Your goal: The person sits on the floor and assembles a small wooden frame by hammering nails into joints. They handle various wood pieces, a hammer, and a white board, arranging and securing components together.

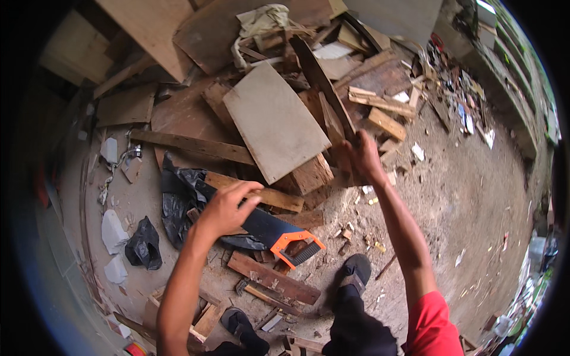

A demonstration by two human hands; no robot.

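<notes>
Loosely curled, the left hand [225, 209] hovers over the black blade of a hand saw with an orange-and-black handle [270, 231], fingers spread and not clearly clasping it (contact is hard to tell), the saw lying flat on crumpled black plastic sheeting [178, 202]. Further right, the right hand [363, 155] closes on the lower end of a long dark wooden plank [323, 86], which leans tilted across the scrap-wood pile beside a pale square board [273, 121].

Under the left hand [224, 209] lies a black-bladed saw [274, 232] with an orange handle; beside it crumpled black plastic sheeting [178, 199]; a pale beige board [274, 121] beyond.
</notes>
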